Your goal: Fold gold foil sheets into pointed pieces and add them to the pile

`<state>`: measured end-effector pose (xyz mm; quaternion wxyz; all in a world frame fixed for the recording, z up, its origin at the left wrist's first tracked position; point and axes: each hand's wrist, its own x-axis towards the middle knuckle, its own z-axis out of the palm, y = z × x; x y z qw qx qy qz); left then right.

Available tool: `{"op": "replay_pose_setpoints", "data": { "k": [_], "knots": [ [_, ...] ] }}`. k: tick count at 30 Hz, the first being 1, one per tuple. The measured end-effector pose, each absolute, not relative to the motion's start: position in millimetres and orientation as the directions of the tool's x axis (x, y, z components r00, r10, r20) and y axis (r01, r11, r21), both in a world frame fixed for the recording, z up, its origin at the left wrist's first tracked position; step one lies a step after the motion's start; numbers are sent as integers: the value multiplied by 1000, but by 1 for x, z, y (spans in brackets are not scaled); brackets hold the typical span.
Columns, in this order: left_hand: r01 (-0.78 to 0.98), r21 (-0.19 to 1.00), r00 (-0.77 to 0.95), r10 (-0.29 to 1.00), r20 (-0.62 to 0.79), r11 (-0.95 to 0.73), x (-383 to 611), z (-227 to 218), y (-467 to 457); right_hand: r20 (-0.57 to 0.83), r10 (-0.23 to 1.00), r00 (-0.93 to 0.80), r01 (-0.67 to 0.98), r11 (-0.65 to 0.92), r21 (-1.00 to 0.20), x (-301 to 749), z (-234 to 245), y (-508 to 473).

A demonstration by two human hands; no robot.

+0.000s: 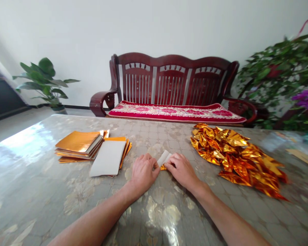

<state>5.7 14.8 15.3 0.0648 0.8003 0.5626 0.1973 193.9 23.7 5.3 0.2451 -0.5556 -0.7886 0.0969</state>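
My left hand (pixel 143 172) and my right hand (pixel 182 169) rest on the table (pixel 41 191) side by side, fingers curled and pressed on a small folded sheet of gold foil paper (pixel 164 159) between them. Its white back faces up and a gold edge shows underneath. To the left lie two stacks of flat gold foil sheets (pixel 78 145), the nearer stack (pixel 109 157) with a white back on top. To the right sits a heap of folded gold foil pieces (pixel 236 155).
The table has a glossy marbled top under clear plastic. Behind it stand a dark red wooden bench (pixel 169 82) with a red cushion, a potted plant (pixel 44 80) at the left and leafy plants (pixel 284 71) at the right.
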Motion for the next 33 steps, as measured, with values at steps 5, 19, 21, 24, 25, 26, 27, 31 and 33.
{"op": "replay_pose_setpoints", "data": {
  "k": [5,19,21,24,25,26,27,31,33],
  "knots": [
    [867,347,281,927,249,-356,6,15,14,283,928,-244,862,341,-374,190,8,23],
    [876,351,266,938,222,-331,7,17,13,270,942,-199,891,289,-351,188,8,24],
    [878,347,266,938,220,-330,8,17,13,273,941,-198,892,288,-349,188,8,23],
    [880,341,264,938,226,-330,9,17,12,284,938,-197,891,292,-347,188,8,23],
    [881,339,263,938,227,-330,9,17,12,287,938,-197,891,293,-347,188,8,22],
    [882,337,262,938,226,-328,9,17,11,289,937,-197,890,295,-347,188,8,22],
    [883,337,262,939,224,-327,9,17,11,292,936,-197,890,296,-346,188,8,22],
    [884,335,262,939,224,-326,9,17,10,299,932,-204,892,303,-335,188,7,21],
    [885,331,263,939,222,-326,9,16,10,298,933,-203,897,299,-325,188,7,20]
  ]
}}
